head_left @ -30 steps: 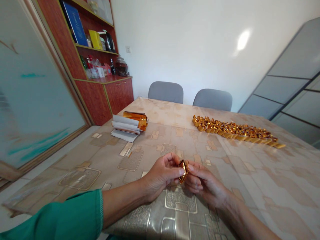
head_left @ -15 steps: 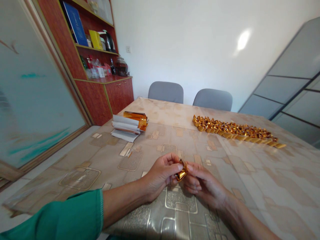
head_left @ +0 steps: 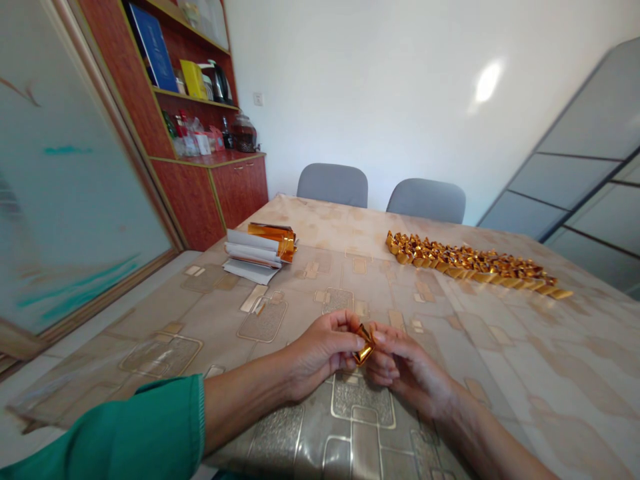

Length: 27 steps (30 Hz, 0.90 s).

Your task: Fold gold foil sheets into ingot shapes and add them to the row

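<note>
Between my two hands, just above the near part of the table, is a small folded piece of shiny gold foil paper (head_left: 365, 352). My left hand (head_left: 327, 350) pinches its left side with thumb and fingers. The thumb and forefinger of my right hand (head_left: 400, 357) grip its right edge, the other fingers curled under. At the far right lie rows of folded gold foil pieces (head_left: 465, 259), set closely together. A stack of foil sheets (head_left: 255, 252), gold on one side and pale on the other, rests at the far left.
A patterned plastic cover lies over the table (head_left: 210, 340). Two grey chairs (head_left: 333, 184) stand behind its far edge, against the white wall. On the left are a red-brown cabinet (head_left: 237, 187) with shelves and a sliding glass door (head_left: 75, 180).
My fingers have shifted slightly on the gold foil piece, and its top corner now looks more open and tilted. The stack and the folded rows have stayed put.
</note>
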Available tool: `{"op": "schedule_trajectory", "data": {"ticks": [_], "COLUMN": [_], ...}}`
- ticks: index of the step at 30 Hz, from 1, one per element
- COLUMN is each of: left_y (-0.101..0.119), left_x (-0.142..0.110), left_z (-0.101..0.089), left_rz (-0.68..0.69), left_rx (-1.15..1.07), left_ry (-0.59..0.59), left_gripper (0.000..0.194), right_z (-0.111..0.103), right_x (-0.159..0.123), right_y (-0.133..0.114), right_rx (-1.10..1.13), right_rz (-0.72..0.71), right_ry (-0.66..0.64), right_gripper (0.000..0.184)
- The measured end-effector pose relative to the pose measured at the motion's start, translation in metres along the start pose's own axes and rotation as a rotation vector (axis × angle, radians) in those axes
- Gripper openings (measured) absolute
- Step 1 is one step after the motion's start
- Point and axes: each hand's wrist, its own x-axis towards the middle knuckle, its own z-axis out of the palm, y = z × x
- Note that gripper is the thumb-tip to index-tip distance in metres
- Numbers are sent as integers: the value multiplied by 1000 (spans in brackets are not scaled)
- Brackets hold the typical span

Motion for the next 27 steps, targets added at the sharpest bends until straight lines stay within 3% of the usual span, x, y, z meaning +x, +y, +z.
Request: {"op": "schedule_trajectory", "data": {"ticks": [4, 10, 14, 20, 27], "left_y": [5, 10, 9, 4, 8], "left_x": [-1, 0, -2, -3, -4], "left_z": [0, -7, -7, -2, -1], "left_rz": [-18, -60, -78, 46, 128], "left_rx": [-18, -237, -287, -175, 87], "left_ry": [-3, 7, -93, -76, -51], "left_gripper": [29, 29, 37, 38, 30], "right_z": [-4, -3, 0, 1, 4], "right_x": [0, -1, -1, -2, -4], "right_y": [2, -2, -2, 3, -4], "right_rx": [24, 65, 43, -71, 59], "right_rz": [-17, -85, -171, -185, -48], "right_ry": [23, 12, 57, 101, 121], "right_gripper": [15, 20, 19, 23, 28]}}
